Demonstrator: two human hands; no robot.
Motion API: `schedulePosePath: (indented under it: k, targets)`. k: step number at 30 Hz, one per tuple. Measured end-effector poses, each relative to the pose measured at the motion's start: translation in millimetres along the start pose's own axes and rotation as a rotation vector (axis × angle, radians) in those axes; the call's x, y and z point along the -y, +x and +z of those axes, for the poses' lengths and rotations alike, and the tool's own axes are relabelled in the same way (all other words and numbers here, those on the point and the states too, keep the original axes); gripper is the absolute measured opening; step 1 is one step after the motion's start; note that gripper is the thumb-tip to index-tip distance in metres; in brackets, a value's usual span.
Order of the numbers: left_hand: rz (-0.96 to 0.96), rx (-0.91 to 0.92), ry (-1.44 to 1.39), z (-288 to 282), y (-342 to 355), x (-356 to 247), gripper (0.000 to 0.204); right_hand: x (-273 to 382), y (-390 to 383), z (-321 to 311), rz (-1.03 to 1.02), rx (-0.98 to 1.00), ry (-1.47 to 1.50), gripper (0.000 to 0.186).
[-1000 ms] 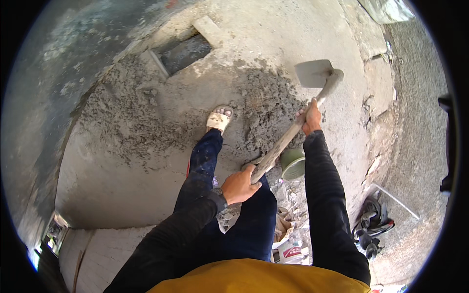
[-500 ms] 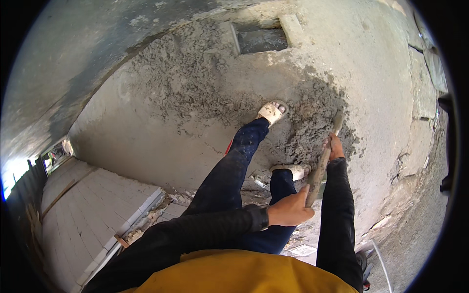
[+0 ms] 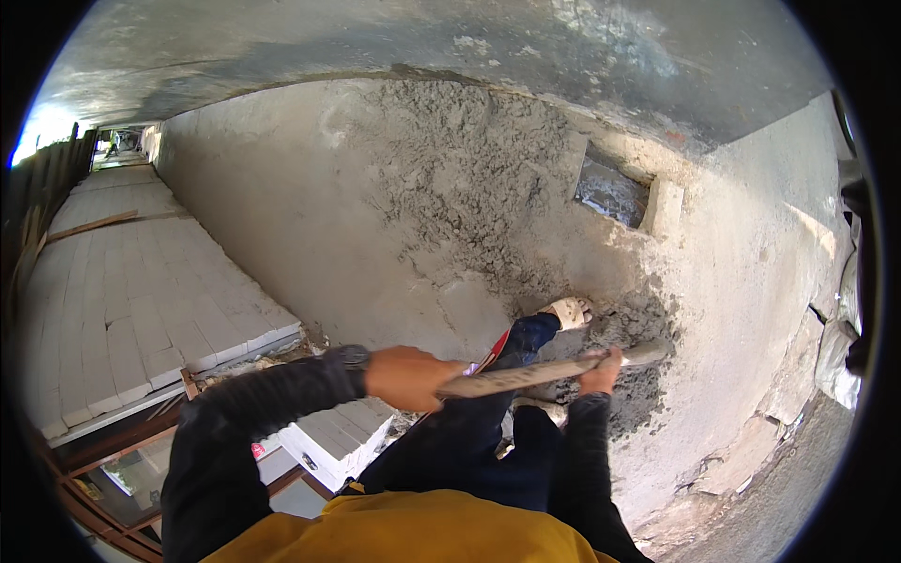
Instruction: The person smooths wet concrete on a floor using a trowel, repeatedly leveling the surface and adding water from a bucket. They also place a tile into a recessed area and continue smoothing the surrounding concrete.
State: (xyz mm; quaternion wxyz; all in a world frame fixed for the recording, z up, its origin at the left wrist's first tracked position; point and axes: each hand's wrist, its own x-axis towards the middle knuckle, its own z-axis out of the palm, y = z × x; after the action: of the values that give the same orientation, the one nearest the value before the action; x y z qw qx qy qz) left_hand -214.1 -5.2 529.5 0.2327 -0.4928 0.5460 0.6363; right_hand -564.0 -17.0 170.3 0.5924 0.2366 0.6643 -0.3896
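I grip a long, pale wooden tool handle (image 3: 516, 378) with both hands. My left hand (image 3: 410, 377) is closed round its left end, in front of my body. My right hand (image 3: 601, 372) is wrapped round it farther right, near the other visible end. That end lies over a heap of wet grey mortar (image 3: 638, 324) by my feet. No blade or head of the tool can be made out. One sandalled foot (image 3: 569, 312) stands at the heap's left edge; the other is partly hidden under the handle.
Rough mortar (image 3: 460, 178) spreads along the foot of the grey wall (image 3: 601, 56). A square pit with water (image 3: 610, 192) opens beyond the heap, a block (image 3: 664, 208) at its edge. Stacked pale blocks (image 3: 141, 310) stand at left. Broken slabs (image 3: 741, 450) line the right side.
The view has turned, so the pit and wall sit farther right. The handle has swung from steep to nearly level. My left hand has moved left and my right hand slightly left and down.
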Motion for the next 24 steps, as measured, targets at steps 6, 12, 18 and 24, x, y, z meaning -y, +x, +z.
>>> schedulePosePath:
  k: [6, 12, 18, 24]
  targets:
    - [-0.904, -0.715, 0.778, -104, -143, 144, 0.031, -153, -142, 185, 0.625, 0.533, 0.052, 0.021]
    - [-0.32, -0.51, 0.61, -84, -50, 104, 0.035, -51, -96, 136, 0.247, 0.353, 0.017, 0.022]
    - [0.368, -0.187, -0.045, 70, 105, -103, 0.074, 159, 1, -64, -0.159, -0.018, -0.109, 0.011]
    - [0.397, -0.059, -0.031, 132, 121, -104, 0.06, 335, -7, -259, -0.037, 0.183, -0.305, 0.009]
